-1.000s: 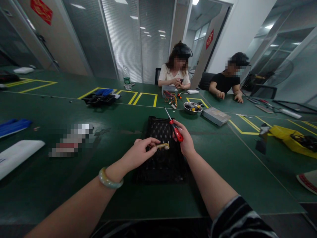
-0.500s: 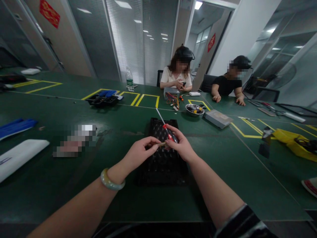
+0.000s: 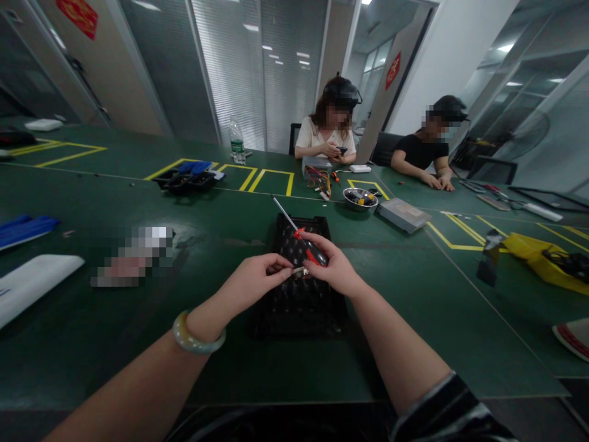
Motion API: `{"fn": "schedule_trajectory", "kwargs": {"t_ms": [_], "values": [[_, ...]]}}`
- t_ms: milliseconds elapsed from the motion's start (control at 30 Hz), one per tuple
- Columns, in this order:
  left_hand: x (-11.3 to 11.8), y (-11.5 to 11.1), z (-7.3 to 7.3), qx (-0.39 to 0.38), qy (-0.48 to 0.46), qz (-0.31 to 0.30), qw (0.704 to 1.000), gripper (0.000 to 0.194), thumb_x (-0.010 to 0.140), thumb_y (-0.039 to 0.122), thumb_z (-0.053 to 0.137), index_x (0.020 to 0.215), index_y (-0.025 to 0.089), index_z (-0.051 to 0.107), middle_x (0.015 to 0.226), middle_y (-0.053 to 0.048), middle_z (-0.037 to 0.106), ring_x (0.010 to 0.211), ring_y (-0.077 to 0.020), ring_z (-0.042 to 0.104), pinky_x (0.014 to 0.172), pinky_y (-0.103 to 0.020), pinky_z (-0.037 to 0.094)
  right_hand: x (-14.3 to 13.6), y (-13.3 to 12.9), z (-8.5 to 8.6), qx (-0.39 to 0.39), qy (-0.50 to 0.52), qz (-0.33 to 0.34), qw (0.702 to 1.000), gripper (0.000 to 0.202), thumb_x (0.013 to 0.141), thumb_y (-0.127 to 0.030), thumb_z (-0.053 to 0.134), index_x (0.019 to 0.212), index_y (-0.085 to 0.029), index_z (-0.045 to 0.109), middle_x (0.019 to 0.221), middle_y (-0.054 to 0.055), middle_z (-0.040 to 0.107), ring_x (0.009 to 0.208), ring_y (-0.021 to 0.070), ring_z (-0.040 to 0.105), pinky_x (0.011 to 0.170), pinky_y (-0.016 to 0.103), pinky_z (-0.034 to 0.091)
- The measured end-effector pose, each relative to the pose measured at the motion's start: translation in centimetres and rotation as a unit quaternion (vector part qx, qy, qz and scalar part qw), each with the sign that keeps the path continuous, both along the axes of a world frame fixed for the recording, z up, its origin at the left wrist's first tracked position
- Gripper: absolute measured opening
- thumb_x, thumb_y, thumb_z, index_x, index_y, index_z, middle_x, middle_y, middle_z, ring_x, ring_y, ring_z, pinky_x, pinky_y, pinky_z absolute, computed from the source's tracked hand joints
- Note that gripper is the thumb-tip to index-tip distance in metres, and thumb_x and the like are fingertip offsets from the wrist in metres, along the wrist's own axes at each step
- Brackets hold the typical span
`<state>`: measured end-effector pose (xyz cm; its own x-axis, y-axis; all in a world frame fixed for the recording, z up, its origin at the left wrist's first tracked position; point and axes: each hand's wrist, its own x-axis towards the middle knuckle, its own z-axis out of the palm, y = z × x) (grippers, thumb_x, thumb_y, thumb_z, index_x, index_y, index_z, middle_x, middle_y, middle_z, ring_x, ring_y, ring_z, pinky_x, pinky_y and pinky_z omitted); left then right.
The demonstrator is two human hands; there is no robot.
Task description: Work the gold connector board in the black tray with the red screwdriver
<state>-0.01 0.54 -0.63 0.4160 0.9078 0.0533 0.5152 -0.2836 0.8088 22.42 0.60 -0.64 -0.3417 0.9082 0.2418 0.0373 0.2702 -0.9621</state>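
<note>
My right hand (image 3: 338, 267) is wrapped round a screwdriver (image 3: 311, 248) with a red and black handle. Its metal shaft points up and to the left, away from me. Between thumb and fingers my left hand (image 3: 257, 277) pinches a small pale metal piece (image 3: 300, 271), whose exact kind is too small to tell. The right fingertips meet the other end of this piece. Beneath both hands a black plastic tray (image 3: 299, 322) with a dotted surface lies on the green table (image 3: 193, 362); the hands hide part of it.
Farther off stand a metal bowl (image 3: 360, 207), a grey metal box (image 3: 404, 216), a power supply with wires (image 3: 316, 164) and a black organizer (image 3: 188, 180). Blue gloves (image 3: 28, 229) and a white packet (image 3: 39, 285) lie left, a yellow bag (image 3: 545, 261) right. Two people sit opposite.
The screwdriver's shaft has swung a little to the left, and its handle has turned in my right hand. The small metal piece shows more. The co-worker on the right has brought their hands together.
</note>
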Motion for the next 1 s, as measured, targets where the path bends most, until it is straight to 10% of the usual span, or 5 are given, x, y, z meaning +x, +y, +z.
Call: {"fn": "schedule_trajectory", "kwargs": {"t_ms": [267, 567, 1000], "values": [[0.4, -1.4, 1.7, 0.069, 0.101, -0.048, 0.991, 0.018, 0.089, 0.036, 0.064, 0.089, 0.024, 0.077, 0.093, 0.001, 0.077, 0.088, -0.0182, 0.069, 0.082, -0.030, 0.046, 0.7, 0.1, -0.2, 0.002, -0.027, -0.032, 0.999, 0.052, 0.085, -0.031, 0.067, 0.136, -0.030, 0.058, 0.097, 0.001, 0.065, 0.062, 0.0084, 0.059, 0.056, 0.023, 0.052], [0.9, -3.9, 2.1, 0.110, 0.199, -0.221, 0.949, 0.007, 0.083, 0.022, 0.068, 0.078, 0.024, 0.074, 0.076, 0.007, 0.072, 0.073, -0.0121, 0.063, 0.082, -0.031, 0.037, 1.3, 1.2, -1.6, 0.036, -0.031, -0.125, 0.991, 0.049, 0.085, -0.031, 0.065, 0.134, -0.031, 0.059, 0.079, -0.004, 0.055, 0.055, 0.0076, 0.049, 0.058, 0.026, 0.040], [1.0, -4.3, 2.1, 0.161, 0.215, -0.221, 0.938, 0.010, 0.087, 0.022, 0.061, 0.079, 0.023, 0.067, 0.076, 0.004, 0.071, 0.071, -0.0158, 0.060, 0.081, -0.035, 0.036, 1.1, 1.3, -1.6, 0.026, -0.099, -0.114, 0.988, 0.050, 0.086, -0.035, 0.060, 0.136, -0.033, 0.056, 0.078, -0.004, 0.056, 0.058, 0.0099, 0.048, 0.060, 0.026, 0.044]]}}
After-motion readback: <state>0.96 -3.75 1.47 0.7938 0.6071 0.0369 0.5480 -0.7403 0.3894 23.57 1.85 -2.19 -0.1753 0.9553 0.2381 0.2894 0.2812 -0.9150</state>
